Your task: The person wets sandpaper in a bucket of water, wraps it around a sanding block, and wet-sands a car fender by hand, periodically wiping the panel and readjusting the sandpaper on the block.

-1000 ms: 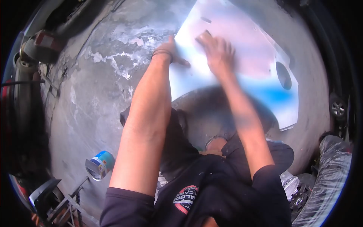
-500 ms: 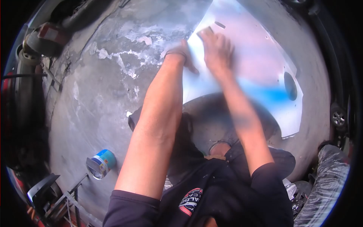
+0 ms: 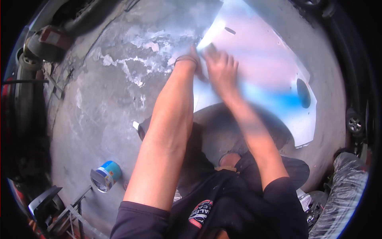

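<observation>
A white car fender (image 3: 262, 71) with pinkish and blue patches lies tilted in front of me, its curved wheel arch toward my legs. My left hand (image 3: 195, 65) grips its left edge, the fingers partly hidden and blurred. Over the fender's surface, close beside that edge, is my right hand (image 3: 223, 73), bent around a small brownish-grey pad (image 3: 211, 49). Motion blur hides the pad's exact kind. A short dark slot (image 3: 230, 30) shows above the right hand, and a dark oval hole (image 3: 303, 93) sits at the fender's right end.
On the concrete floor (image 3: 99, 87), a blue paint can (image 3: 109, 171) stands to the left. Metal frame pieces (image 3: 75, 207) lie at lower left. Plastic-wrapped material (image 3: 342, 195) is at lower right, with a car wheel (image 3: 354, 123) above it.
My right hand has moved down and slightly left along the fender with the pad. The left hand stays at the edge. The whole view has shifted slightly.
</observation>
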Tool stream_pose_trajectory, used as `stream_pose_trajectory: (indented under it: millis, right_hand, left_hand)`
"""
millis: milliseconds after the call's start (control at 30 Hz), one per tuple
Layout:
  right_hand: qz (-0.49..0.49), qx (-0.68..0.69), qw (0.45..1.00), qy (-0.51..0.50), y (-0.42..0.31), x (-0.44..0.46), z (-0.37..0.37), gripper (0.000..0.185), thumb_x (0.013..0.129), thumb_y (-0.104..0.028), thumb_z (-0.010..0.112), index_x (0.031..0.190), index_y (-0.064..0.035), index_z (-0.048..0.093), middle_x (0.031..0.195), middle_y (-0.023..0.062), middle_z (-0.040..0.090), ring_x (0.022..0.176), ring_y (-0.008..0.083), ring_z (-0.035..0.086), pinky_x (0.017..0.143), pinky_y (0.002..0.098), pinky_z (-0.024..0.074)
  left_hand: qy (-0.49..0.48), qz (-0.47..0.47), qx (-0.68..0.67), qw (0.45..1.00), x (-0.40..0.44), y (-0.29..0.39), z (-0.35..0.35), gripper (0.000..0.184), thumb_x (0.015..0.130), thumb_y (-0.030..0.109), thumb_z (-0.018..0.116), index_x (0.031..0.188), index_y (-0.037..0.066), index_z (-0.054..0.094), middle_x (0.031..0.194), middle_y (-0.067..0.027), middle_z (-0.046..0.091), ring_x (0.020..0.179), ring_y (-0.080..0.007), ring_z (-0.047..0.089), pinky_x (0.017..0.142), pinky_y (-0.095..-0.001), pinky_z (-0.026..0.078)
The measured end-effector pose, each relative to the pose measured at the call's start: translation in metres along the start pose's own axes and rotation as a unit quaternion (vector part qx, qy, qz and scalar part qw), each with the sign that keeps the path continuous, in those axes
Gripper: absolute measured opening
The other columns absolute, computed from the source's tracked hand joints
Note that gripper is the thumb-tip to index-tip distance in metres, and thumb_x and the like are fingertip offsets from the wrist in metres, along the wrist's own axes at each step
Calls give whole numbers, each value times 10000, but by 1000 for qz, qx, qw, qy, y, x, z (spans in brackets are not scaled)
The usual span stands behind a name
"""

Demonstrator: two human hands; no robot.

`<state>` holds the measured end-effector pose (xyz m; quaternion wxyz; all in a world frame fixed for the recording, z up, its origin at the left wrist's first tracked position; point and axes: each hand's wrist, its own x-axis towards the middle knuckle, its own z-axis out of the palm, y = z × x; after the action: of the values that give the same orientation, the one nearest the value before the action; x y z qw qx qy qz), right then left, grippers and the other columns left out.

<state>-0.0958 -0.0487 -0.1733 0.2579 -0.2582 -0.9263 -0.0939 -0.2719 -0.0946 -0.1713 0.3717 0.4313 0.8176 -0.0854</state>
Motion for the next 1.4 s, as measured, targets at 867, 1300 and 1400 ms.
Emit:
stream_pose_trajectory:
  millis: [867,1300,1400]
  right_hand:
    - [12,35,998,-57,19,29,9,410,1050,-209,628,1435,-346,667,1267,170,618,1165,415,596,1018,602,473]
    - [-16,35,999,0,17,19,-5,380,1039,-247,672,1410,-301,737,1282,101,662,1116,357,613,927,522,494]
    - [-10,121,993,-5,28,51,11,373,1016,-229,689,1376,-296,763,1296,73,671,1128,344,620,942,523,491]
  left_hand:
    - [-49,-6,-36,998,-7,-5,2,1779,503,621,1060,1682,-150,-26,1569,-324,566,1475,-436,563,1242,-453,451]
    - [7,15,-45,999,-9,-8,-1,1749,516,611,1068,1685,-122,-7,1556,-344,573,1445,-429,596,1205,-466,496]
    - [-16,27,-73,997,-27,-1,-11,1712,541,600,1062,1676,-115,-1,1550,-337,580,1439,-421,602,1195,-466,504]
